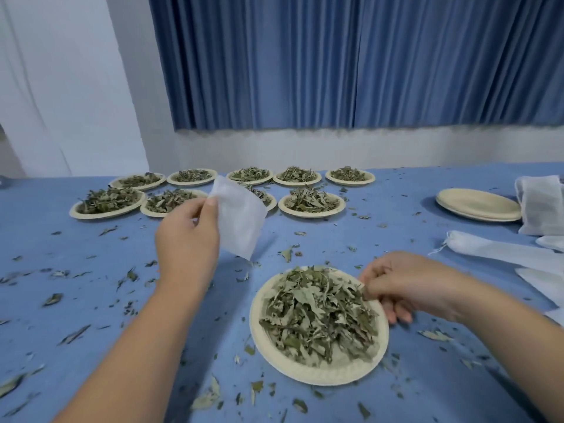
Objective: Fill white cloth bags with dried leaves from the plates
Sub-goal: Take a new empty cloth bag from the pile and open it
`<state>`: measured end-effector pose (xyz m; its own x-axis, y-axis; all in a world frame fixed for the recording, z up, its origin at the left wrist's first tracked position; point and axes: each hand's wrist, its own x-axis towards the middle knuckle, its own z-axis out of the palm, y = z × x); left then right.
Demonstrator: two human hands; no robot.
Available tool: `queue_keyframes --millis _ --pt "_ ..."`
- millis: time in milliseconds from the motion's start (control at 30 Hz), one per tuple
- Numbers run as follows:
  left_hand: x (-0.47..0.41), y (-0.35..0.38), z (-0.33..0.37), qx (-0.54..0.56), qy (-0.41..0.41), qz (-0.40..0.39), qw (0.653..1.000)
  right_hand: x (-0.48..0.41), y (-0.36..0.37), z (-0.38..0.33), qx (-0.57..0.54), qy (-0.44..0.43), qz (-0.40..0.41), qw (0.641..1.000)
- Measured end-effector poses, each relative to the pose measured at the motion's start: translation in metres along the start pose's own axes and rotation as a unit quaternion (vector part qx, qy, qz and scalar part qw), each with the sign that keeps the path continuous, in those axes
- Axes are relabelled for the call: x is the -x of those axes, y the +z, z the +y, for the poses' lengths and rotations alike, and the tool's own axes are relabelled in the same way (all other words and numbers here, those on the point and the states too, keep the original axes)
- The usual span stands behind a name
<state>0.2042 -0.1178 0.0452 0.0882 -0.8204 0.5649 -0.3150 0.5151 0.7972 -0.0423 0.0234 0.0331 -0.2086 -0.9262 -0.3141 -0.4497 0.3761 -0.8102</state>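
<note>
My left hand (186,242) holds up a flat white cloth bag (239,219) by its upper left corner, above the blue table. In front of me lies a cream paper plate (308,375) heaped with dried leaves (317,312). My right hand (403,285) sits at the plate's right rim, fingers curled and pinching some leaves at the pile's edge.
Several more plates of dried leaves (311,201) stand in two rows at the back. A stack of empty plates (479,204) and white cloth bags (500,250) lie at the right. Loose leaf bits litter the blue tablecloth (91,300). A blue curtain hangs behind.
</note>
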Motion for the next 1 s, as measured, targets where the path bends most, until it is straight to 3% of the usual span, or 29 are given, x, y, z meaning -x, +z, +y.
queue_keyframes --millis 133,333,500,700,1000 --pt "0.007 0.012 -0.004 -0.044 0.051 -0.036 0.997 0.002 0.000 -0.002 -0.004 -0.006 -0.018 1.000" --pt "0.013 0.023 -0.002 -0.083 0.086 -0.088 0.989 0.002 0.007 -0.023 0.007 -0.109 0.158 0.981" --pt "0.016 0.023 0.004 -0.068 0.016 -0.119 0.990 -0.015 0.032 -0.085 -0.024 -0.197 0.108 0.974" --pt "0.016 0.021 0.010 0.009 -0.058 -0.147 0.987 -0.047 0.051 -0.126 0.008 -0.173 0.105 0.979" --pt "0.018 0.023 0.012 0.036 -0.078 -0.196 0.977 -0.056 0.051 -0.113 0.009 -0.180 0.122 0.976"
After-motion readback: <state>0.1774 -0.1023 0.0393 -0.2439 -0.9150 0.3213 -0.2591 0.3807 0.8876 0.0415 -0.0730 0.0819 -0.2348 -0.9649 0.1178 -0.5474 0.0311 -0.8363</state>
